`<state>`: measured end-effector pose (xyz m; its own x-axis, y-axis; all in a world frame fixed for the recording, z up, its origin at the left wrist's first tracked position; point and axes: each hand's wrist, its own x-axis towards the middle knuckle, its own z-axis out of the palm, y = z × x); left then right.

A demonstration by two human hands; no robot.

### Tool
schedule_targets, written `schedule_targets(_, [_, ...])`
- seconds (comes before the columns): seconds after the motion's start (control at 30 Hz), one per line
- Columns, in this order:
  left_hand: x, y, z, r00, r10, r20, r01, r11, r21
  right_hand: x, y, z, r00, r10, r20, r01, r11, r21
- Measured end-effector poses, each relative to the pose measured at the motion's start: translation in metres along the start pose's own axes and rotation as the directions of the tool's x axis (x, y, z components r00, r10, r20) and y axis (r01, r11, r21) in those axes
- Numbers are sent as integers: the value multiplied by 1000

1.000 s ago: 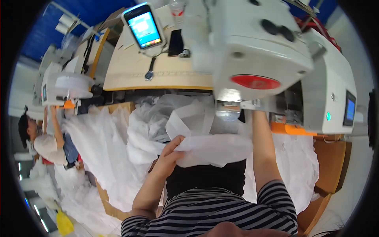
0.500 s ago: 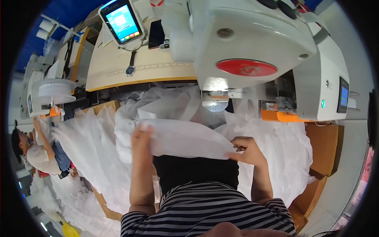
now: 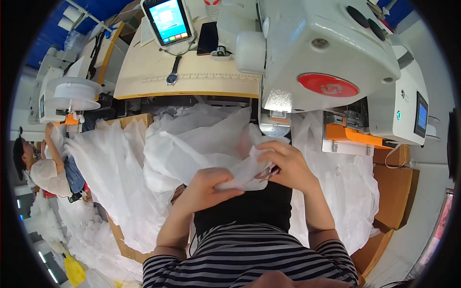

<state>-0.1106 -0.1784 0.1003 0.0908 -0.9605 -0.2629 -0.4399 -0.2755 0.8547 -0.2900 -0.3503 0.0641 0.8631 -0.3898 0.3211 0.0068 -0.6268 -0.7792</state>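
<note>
A piece of thin white fabric [image 3: 240,175] is bunched up in front of my waist, between my two hands. My left hand [image 3: 209,188] is closed on its left end, thumb along the lower edge. At the other end, my right hand [image 3: 286,165] pinches the fabric with bent fingers. Small thread snips [image 3: 266,173], metal and partly hidden by the fingers, are in the same hand, close to the fabric's edge. Behind the hands lies a heap of sheer white fabric [image 3: 185,139].
A white sewing machine [image 3: 293,53] overhangs at the upper right. The wooden table [image 3: 134,79] bears a control screen [image 3: 168,21], a wristwatch [image 3: 173,72] and a phone [image 3: 207,38]. Cardboard [image 3: 394,192] stands at the right. Another person [image 3: 45,170] works at the far left.
The fabric strip, stretched flat between my hands before, is now folded up. My left hand moved right and down, my right hand left and up, so they are closer together. The view shifted slightly.
</note>
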Motion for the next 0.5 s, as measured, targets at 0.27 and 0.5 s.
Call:
schedule_targets(0.27, [-19, -20, -30, 950, 308, -58, -314, 934, -169, -10, 12, 29, 890, 432, 145, -453, 802, 389])
schedule_targets(0.5, [12, 23, -3, 817, 365, -447, -157, 886, 436, -19, -20, 42, 888, 443, 126, -420, 668, 614])
